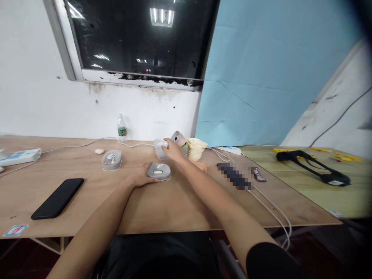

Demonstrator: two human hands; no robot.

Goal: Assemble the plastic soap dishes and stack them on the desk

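My left hand (141, 176) is closed around the left end of a grey oval plastic case (163, 169) with a slot in its top, which rests on the table. Farther back, my right hand (173, 150) has its fingers on a translucent plastic container (159, 148) and looks closed on its edge. Just behind that hand, a grey tilted cup-like piece (178, 137) is partly hidden. To its right stands a stack of cream-coloured plastic pieces (195, 149). A second grey oval case (112, 160) sits apart on the left, with a small part inside.
On the left lie a black phone (57, 198), a white power strip (21, 157) and a small cream piece (99, 151). A bottle (121, 128) stands by the wall. Rightward are a blurred-out dark object (235, 176), a snack wrapper (258, 174), white cables (271, 209) and a black strap (314, 166).
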